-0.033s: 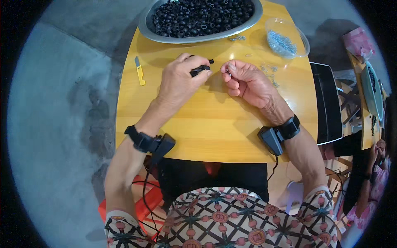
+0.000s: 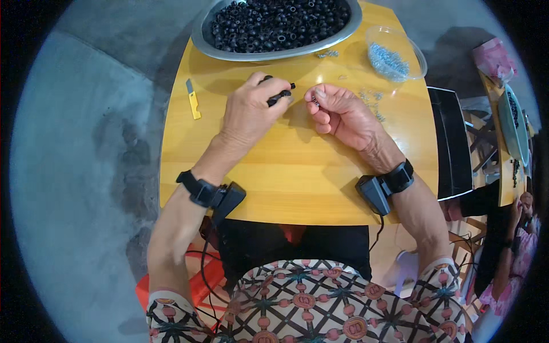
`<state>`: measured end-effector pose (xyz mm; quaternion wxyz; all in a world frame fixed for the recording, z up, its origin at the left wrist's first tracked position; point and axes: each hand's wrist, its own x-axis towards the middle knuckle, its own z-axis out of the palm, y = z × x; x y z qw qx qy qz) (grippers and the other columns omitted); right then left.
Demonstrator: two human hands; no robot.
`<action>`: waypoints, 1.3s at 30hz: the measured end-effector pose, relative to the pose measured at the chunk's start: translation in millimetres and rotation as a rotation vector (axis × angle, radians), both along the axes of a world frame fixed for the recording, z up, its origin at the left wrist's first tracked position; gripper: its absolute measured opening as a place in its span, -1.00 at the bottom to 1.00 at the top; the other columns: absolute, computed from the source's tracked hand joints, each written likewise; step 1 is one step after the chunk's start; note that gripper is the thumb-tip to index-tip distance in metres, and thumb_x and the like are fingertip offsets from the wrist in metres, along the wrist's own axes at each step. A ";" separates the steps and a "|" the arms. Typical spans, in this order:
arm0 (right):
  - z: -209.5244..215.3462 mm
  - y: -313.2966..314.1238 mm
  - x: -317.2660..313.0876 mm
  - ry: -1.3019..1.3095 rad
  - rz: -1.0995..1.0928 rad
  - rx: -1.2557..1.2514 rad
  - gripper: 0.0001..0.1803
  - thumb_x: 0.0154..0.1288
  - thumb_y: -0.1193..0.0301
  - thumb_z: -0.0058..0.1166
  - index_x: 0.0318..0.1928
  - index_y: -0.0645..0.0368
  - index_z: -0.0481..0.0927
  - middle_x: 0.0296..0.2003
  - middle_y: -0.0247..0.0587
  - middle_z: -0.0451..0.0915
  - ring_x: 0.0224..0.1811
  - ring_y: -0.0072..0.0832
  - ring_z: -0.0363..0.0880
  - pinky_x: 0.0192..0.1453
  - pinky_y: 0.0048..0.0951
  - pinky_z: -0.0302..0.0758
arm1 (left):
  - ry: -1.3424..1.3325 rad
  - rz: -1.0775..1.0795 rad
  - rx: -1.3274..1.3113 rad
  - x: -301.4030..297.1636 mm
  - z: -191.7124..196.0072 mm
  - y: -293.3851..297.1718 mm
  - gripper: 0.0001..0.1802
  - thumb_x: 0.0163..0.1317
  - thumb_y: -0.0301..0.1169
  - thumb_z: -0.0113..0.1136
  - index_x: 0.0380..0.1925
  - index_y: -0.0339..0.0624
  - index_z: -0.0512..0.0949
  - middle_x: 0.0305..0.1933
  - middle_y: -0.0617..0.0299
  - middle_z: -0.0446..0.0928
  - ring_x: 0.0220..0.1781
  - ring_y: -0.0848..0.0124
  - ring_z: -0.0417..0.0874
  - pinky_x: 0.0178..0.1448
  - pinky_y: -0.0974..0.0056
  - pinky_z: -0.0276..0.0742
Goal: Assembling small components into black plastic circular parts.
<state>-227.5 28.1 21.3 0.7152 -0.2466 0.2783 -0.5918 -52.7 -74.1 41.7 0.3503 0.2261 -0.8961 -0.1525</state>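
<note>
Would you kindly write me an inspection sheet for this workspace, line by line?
Surface: yellow wooden table, bare in front.
Job's things: small black part gripped in the left hand; right hand pinches a tiny metal piece, too small to identify.
Clutter: metal tray of black rings, clear bowl of metal bits, loose bits beside it, yellow cutter.
Grippers: both hands closed.
Cables: black cable hangs from the left wrist device.
Surroundings: grey floor; another person at right.

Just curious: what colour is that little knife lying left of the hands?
Yellow, grey blade; head view.
</note>
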 end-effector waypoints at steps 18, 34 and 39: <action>0.0 1.3 0.4 -0.003 0.016 0.020 -0.79 0.40 0.35 -0.10 -0.21 0.24 0.52 -0.45 -0.38 0.52 -0.57 -0.72 0.37 -0.50 -0.66 0.32 | -0.181 0.118 -0.162 -11.0 -23.1 -4.9 -0.69 -0.03 -0.25 0.30 -0.22 0.04 0.62 -0.06 0.26 0.54 -0.04 0.18 0.48 0.02 0.08 0.35; 2.3 2.1 0.9 0.059 0.001 0.008 -0.81 0.38 0.33 -0.05 -0.22 0.20 0.51 -0.48 -0.42 0.50 -0.60 -0.72 0.32 -0.54 -0.68 0.29 | -0.125 0.160 -0.126 55.6 -11.4 -7.6 -0.41 -0.08 0.04 0.32 -0.04 0.00 0.58 0.20 -0.09 0.33 0.18 -0.03 0.39 0.16 -0.08 0.29; 3.3 2.6 2.0 0.066 -0.008 0.025 -0.81 0.37 0.32 -0.04 -0.23 0.20 0.50 -0.46 -0.40 0.49 -0.60 -0.71 0.30 -0.55 -0.68 0.27 | -0.072 0.170 0.084 70.5 -27.0 -13.9 -0.61 0.15 -0.20 0.20 -0.06 -0.14 0.57 0.17 -0.11 0.35 0.17 -0.01 0.40 0.24 -0.01 0.32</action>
